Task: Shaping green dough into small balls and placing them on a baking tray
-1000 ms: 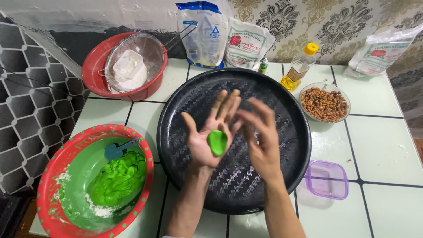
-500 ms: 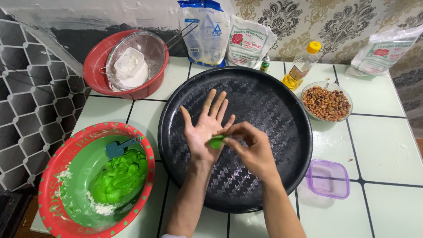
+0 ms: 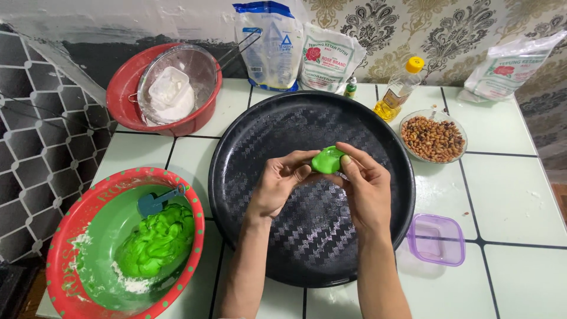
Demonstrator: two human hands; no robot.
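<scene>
Both hands hold one small piece of bright green dough [image 3: 326, 159] above the middle of a large round black tray [image 3: 248, 142]. My left hand [image 3: 280, 183] pinches its left side with thumb and fingers. My right hand [image 3: 365, 183] grips its right side, thumb on top. The piece looks flattened and cupped. At lower left a red-rimmed green bowl [image 3: 71, 236] holds a mound of the same green dough [image 3: 156, 242] and a dark teal spatula [image 3: 156, 202], with white flour at the bottom.
A glass bowl of brown peanuts [image 3: 434, 139] and an oil bottle with a yellow cap [image 3: 400, 88] stand right of the tray. A purple-tinted plastic box [image 3: 437, 239] lies lower right. A red basin with a sieve of flour [image 3: 171, 88] and several flour bags [image 3: 295, 50] stand at the back.
The dough lay on my open left palm with the right hand pressing it. Now both hands have closed on it and hold it up between the fingertips.
</scene>
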